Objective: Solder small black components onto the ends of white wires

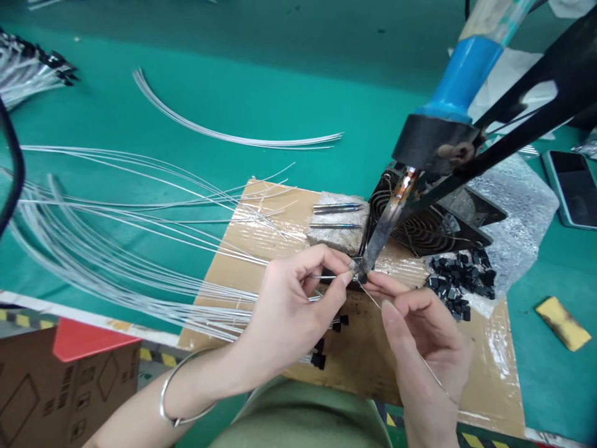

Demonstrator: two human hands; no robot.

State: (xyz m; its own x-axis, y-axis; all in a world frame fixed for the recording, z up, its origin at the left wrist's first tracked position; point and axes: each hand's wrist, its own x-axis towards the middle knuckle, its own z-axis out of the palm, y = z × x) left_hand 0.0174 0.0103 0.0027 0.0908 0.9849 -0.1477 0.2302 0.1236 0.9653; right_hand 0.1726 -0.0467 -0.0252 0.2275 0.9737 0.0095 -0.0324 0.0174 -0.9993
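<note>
My left hand [293, 311] is closed in a pinch on the end of a thin cable [330, 277], just under the tip of the soldering iron [385, 233]. The iron is clamped tip-down in a black holder. My right hand [429, 342] is closed around a thin strand of solder wire [372, 296], which runs from the palm up to the iron's tip. At the tip, right beside my fingertips, sits a small black part [362, 278]; the fingers hide most of the joint. Several cables with black connectors [318, 361] lie beneath my left hand.
A cardboard sheet [494, 373] covers the green table. Bundled white cables [116, 274] spread left. A fan [420, 227], loose black connectors [459, 277], a yellow sponge [563, 323] and a phone [571, 186] lie right. Metal rods [338, 226] rest on a pale block.
</note>
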